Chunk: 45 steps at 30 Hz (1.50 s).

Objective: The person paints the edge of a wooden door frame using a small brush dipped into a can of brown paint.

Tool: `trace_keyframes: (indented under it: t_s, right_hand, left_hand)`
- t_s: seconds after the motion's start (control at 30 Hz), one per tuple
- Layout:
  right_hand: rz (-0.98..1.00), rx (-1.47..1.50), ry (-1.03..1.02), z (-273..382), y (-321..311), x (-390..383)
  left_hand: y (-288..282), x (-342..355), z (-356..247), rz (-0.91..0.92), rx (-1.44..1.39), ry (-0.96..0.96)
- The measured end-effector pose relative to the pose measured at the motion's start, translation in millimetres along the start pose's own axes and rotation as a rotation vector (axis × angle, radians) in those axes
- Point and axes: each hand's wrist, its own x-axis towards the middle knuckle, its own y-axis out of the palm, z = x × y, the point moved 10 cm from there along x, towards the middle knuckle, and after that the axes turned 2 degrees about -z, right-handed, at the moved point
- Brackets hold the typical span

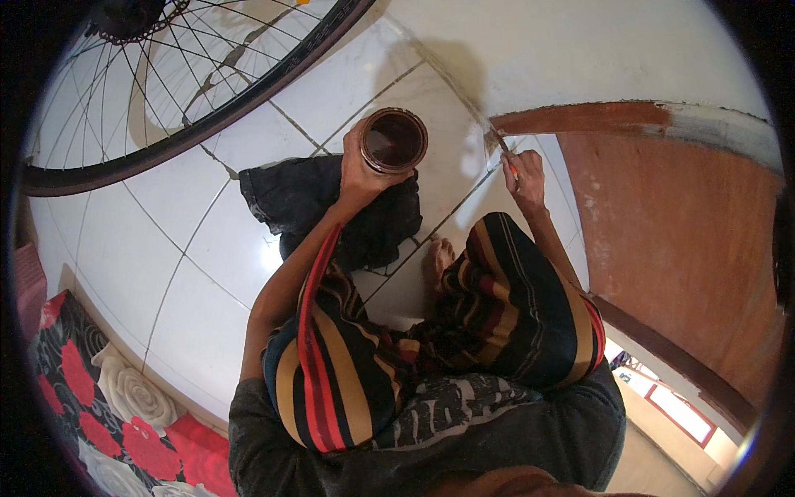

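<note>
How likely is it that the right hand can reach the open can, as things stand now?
Probably yes: the right hand, holding a slim brush-like tool, is not far from the can. Nothing visible blocks the way, and the left hand holds the can with its mouth uncovered.

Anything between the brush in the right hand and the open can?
Nothing visible: only white floor tiles show between the brush in the right hand and the can in the left hand. The black cloth lies off that line.
</note>
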Motion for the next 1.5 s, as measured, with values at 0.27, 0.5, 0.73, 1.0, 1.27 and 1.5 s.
trace_keyframes:
  t_s: [0.27, 0.5, 0.73, 1.0, 1.27, 1.5]
  right_hand:
    - [-0.079, -0.052, -0.002, 2, -18, 1]
    - [-0.019, -0.061, -0.005, -8, -6, 3]
    - [-0.076, 0.015, -0.024, 10, -21, 1]
    - [-0.070, -0.045, 0.018, -1, -28, 3]
    - [0.030, -0.031, 0.018, -12, 10, -7]
    - [-0.031, -0.013, 0.048, -11, -3, -7]
  left_hand:
    - [-5, -5, 2, -0.023, 0.000, -0.011]
    - [-2, 0, 1, -0.054, -0.194, 0.031]
    - [-5, -3, 5, -0.080, -0.126, 0.011]
    - [-5, -4, 7, -0.076, -0.206, -0.009]
    - [-5, -1, -3, -0.001, -0.023, 0.000]
    - [-2, -3, 1, -0.022, -0.070, 0.016]
